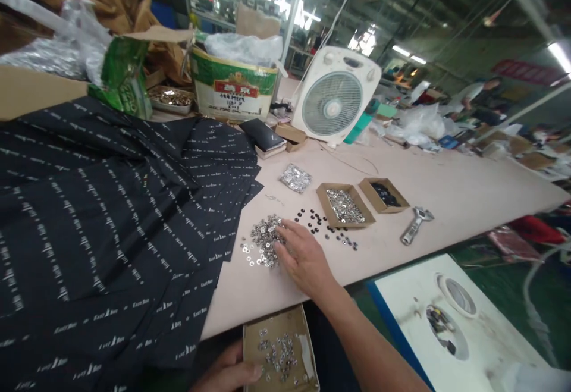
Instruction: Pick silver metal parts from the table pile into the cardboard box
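Note:
My right hand (pixel 303 255) rests with its fingers apart against the right side of a heap of small silver metal snap fasteners (pixel 266 237) on the table. A few loose ring-shaped pieces lie at the heap's left edge. Below the table's front edge, my left hand (pixel 232 368) grips the left wall of a shallow cardboard box (pixel 306 320), thumb over the rim. More small silver pieces (pixel 282 356) are scattered on that box's bottom. Right of my right hand, black and dark metal snap pieces (pixel 314 219) lie loose on the tabletop.
Dark printed fabric (pixel 111 213) covers the table's left side. Small boxes hold silver pieces (pixel 343 204) and black pieces (pixel 386 194). An adjustable wrench (pixel 417 225), a filled plastic bag (pixel 295 178), a box fan (pixel 334 103) and a green-and-white carton (pixel 232 91) stand or lie around.

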`<state>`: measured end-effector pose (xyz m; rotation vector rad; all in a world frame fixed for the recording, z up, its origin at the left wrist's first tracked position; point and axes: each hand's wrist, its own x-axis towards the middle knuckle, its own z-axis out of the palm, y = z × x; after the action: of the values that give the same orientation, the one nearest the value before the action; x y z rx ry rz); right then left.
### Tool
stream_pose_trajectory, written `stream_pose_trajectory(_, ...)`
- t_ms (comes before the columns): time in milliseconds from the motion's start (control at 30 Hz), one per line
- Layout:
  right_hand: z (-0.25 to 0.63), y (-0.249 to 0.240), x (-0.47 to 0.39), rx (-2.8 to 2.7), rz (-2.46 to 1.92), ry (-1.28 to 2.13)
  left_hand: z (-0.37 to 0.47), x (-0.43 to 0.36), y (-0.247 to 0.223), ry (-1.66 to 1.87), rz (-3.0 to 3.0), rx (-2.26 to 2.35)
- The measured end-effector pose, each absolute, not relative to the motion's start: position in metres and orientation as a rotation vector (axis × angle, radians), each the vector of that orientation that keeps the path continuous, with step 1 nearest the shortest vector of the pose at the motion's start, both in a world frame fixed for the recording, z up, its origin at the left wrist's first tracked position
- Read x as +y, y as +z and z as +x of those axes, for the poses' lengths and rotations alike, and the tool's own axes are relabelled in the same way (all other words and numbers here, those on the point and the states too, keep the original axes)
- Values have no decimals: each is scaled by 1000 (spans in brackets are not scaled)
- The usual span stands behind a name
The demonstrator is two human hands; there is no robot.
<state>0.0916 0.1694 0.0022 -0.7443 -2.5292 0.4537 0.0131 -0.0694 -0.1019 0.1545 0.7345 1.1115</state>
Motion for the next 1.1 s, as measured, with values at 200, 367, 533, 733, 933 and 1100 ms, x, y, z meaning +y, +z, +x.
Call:
stream_pose_trajectory(200,87,-19,123,-2728,-719,348,16,-74,-117,1206,249,676)
stream_pose_trajectory(367,110,-23,103,-2748,-613,260,14,-73,-115,1231,270,719)
stream_pose_trajectory(533,124,-21,92,-2695,-535,295,14,-75,-115,1223,259,726)
stream_pose_trajectory(733,138,-14,100,-2510,-555,409,15,-78,-117,1216,270,707)
stream_pose_trajectory(933,147,-18,121,-2348,-786,496,16,-76,-116,1183,242,699)
stream_pose_trajectory(1100,146,-17,127,-2263,-939,645,16,-76,-117,1167,242,705)
